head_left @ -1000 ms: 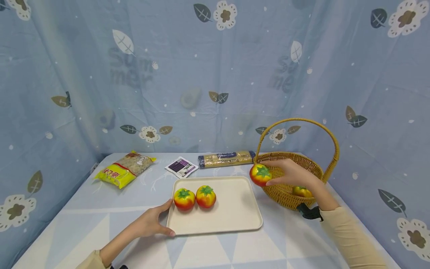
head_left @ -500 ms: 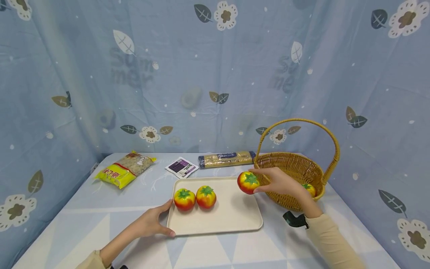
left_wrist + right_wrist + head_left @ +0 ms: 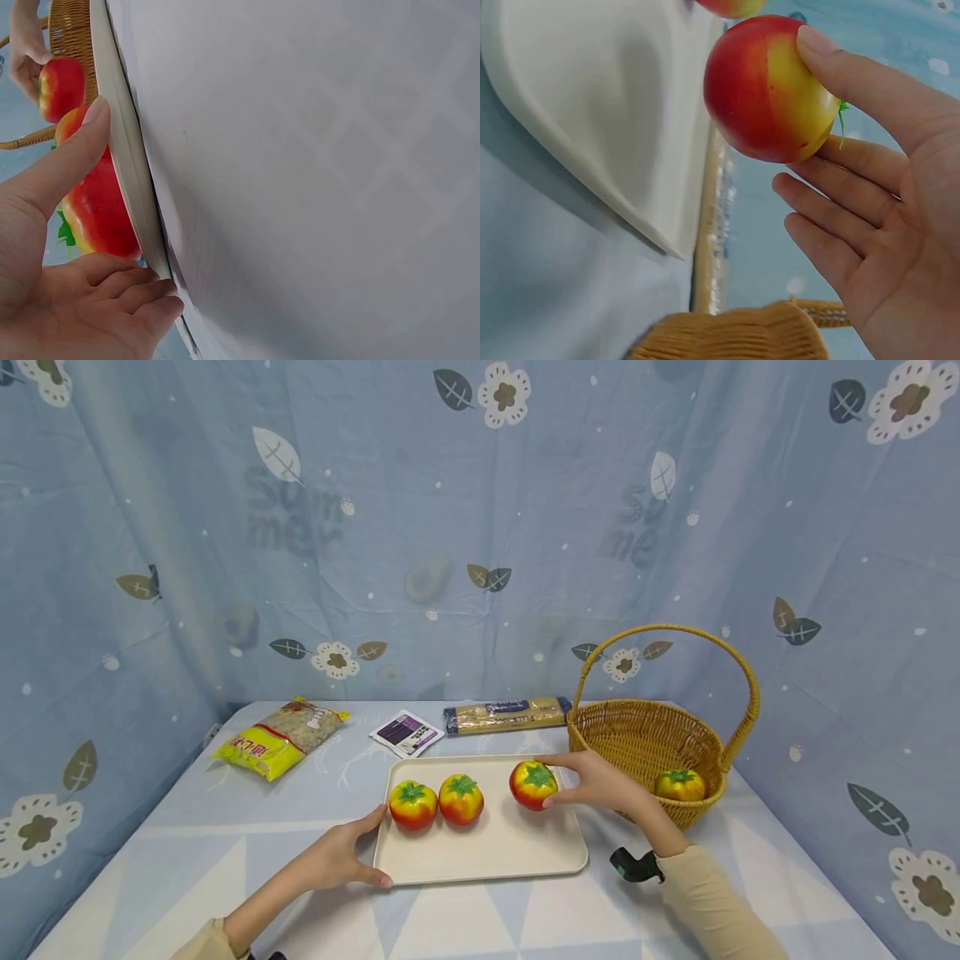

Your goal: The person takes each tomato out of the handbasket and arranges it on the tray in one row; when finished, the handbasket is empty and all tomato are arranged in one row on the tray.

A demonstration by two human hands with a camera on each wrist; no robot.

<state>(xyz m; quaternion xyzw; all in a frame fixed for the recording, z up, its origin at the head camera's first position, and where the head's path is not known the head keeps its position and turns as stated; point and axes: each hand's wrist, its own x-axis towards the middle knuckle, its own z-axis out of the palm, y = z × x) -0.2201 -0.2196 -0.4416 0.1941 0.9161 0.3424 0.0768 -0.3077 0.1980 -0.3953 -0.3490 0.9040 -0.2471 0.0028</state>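
In the head view my right hand pinches a red-and-yellow tomato with a green leafy top between thumb and fingers, over the right part of the cream tray. The right wrist view shows the thumb on one side of this tomato, above the tray. Two similar tomatoes, one at the far left and one beside it, sit on the tray's left side. My left hand rests against the left edge, thumb near the front corner; the left wrist view shows its fingers at the rim.
A wicker basket with a tall handle stands to the right, holding another yellowish tomato. Behind the tray lie a long golden packet and a small purple-and-white packet. A yellow bag lies back left. A patterned curtain surrounds the table.
My right hand has carried the tomato left from the basket's edge to over the tray, and lower. The tomato left in the basket now shows fully. The left hand has stayed in place.
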